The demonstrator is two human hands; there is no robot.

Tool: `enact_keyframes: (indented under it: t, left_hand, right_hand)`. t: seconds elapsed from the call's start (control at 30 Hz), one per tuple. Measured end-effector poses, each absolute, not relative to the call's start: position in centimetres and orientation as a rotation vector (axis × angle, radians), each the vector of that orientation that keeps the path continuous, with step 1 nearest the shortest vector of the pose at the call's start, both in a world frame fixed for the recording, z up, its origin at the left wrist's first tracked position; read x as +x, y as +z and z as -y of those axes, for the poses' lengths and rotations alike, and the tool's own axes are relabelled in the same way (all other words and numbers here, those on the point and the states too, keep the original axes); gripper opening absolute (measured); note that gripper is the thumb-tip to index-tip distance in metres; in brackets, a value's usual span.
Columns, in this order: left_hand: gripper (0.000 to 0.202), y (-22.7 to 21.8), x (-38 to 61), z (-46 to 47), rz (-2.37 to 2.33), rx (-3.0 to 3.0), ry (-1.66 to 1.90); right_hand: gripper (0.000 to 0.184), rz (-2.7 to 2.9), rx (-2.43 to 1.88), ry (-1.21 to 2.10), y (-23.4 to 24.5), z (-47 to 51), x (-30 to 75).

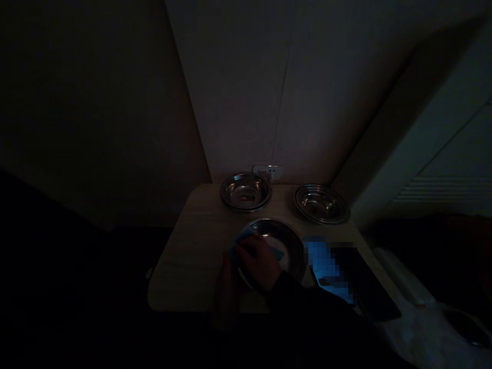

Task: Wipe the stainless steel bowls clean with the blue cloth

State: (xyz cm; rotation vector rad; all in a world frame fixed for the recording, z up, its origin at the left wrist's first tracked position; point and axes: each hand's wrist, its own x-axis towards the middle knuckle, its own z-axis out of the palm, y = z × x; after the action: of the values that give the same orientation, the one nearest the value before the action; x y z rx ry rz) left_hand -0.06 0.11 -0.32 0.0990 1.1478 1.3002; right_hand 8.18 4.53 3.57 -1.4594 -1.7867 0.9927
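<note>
In dim light, a shiny metal bowl (294,246) is at the near middle of the small table. My right hand (261,261) reaches over its left side, fingers closed on a blue cloth (245,234) pressed against the rim. My left hand (226,284) grips the bowl's near left edge; darkness hides most of its fingers. A bluish patch, which may be a reflection, shows inside the bowl near my right hand.
Stacked metal bowls (246,195), the top one with a label, stand at the back of the wooden table (184,266). Another bowl stack (322,205) is at back right. A lit phone-like screen (326,266) lies on the right. Behind is a wall socket (268,170).
</note>
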Motion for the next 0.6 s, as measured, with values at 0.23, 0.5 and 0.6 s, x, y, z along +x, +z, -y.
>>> enact_keyframes:
  t: [0.23,0.5,0.6]
  left_hand:
    - [0.054,-0.1,-0.1,-0.4,-1.219,0.044,1.187]
    - [0.051,0.7,-0.3,0.7,-1.333,0.172,1.293]
    - [0.052,0.2,-0.4,0.7,-1.419,0.324,1.299]
  right_hand:
    - [0.033,1.864,-1.480,0.924,4.2,-5.1,8.4]
    - [0.038,2.380,-1.266,0.955,5.3,-2.5,9.0]
    - [0.044,2.426,-1.337,0.790,5.2,-2.8,8.8]
